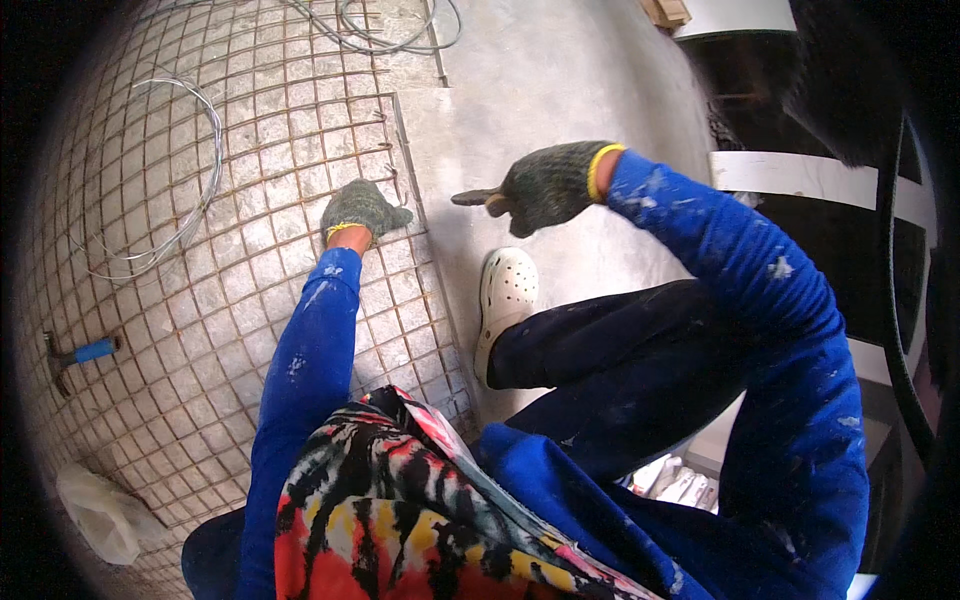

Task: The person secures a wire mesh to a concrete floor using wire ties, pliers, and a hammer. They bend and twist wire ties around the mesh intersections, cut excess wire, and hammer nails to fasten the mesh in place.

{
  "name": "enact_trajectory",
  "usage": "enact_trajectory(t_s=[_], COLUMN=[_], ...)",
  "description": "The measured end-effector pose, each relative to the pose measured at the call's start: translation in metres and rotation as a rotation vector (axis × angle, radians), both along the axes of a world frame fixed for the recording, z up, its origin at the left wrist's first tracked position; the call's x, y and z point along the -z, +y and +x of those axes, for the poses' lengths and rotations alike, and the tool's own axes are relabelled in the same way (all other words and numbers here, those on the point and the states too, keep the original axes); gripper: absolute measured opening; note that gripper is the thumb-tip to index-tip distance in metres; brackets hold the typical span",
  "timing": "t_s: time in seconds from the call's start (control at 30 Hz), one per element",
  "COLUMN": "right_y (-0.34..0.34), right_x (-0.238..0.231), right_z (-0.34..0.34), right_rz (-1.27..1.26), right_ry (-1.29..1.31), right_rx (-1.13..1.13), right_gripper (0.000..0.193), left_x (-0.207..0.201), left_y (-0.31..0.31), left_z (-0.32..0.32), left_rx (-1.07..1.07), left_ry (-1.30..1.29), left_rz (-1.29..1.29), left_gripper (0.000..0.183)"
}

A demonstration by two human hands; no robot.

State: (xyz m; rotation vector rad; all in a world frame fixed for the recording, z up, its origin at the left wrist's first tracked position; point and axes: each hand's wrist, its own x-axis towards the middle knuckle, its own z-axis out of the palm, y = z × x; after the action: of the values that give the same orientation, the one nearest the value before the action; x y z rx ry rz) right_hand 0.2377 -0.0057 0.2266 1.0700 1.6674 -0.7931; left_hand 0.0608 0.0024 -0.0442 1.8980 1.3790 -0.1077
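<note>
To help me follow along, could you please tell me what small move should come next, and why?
Probably bring the right hand toward the rebar mesh: the left hand is near its edge, while the right is apart, over the concrete floor.

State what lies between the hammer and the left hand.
Only steel mesh lies between the hammer and the left hand, seen in the head view.

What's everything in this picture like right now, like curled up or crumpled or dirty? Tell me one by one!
Left hand: gloved, at the mesh's edge
Right hand: gloved, off the mesh; grip unclear
Mesh: rusty, lying flat
Wires: loosely looped
Hammer: lying down, unheld
Bag: crumpled
Shoe: worn
Sleeves: white-spotted
</note>
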Motion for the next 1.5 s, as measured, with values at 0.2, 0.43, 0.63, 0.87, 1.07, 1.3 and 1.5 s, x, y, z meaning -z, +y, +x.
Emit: enact_trajectory(t_s=[0.2, 0.43, 0.63, 0.87, 1.07, 1.3, 1.5], right_y=[0.037, 0.058, 0.031, -0.074, -0.089, -0.096, -0.108], right_x=[0.013, 0.084, 0.156, 0.187, 0.151, 0.125, 0.128], right_z=[0.029, 0.093, 0.124, 0.105, 0.085, 0.049, 0.029], right_rz=[-0.035, -0.081, 0.03, 0.583, 0.479, 0.583, 0.703], right_ry=[0.088, 0.402, 0.744, 0.881, 0.589, 0.456, 0.373], right_rx=[0.517, 0.401, 0.307, 0.343, 0.285, 0.23, 0.223], right_gripper=[0.056, 0.056, 0.04, 0.035, 0.052, 0.038, 0.027], left_x=[-0.018, -0.033, -0.038, -0.048, -0.025, -0.006, 0.023], left_y=[0.006, -0.013, -0.008, -0.056, -0.056, -0.056, -0.058], left_z=[0.006, 0.014, 0.014, 0.016, 0.014, -0.007, -0.007], left_rx=[0.118, 0.032, -0.02, 0.009, 0.041, 0.162, 0.288], left_ry=[0.114, 0.176, 0.115, 0.009, 0.031, -0.204, -0.146], left_rz=[-0.003, 0.056, -0.011, 0.192, 0.099, 0.245, 0.295], left_gripper=[0.071, 0.065, 0.051, 0.029, 0.026, 0.033, 0.028])
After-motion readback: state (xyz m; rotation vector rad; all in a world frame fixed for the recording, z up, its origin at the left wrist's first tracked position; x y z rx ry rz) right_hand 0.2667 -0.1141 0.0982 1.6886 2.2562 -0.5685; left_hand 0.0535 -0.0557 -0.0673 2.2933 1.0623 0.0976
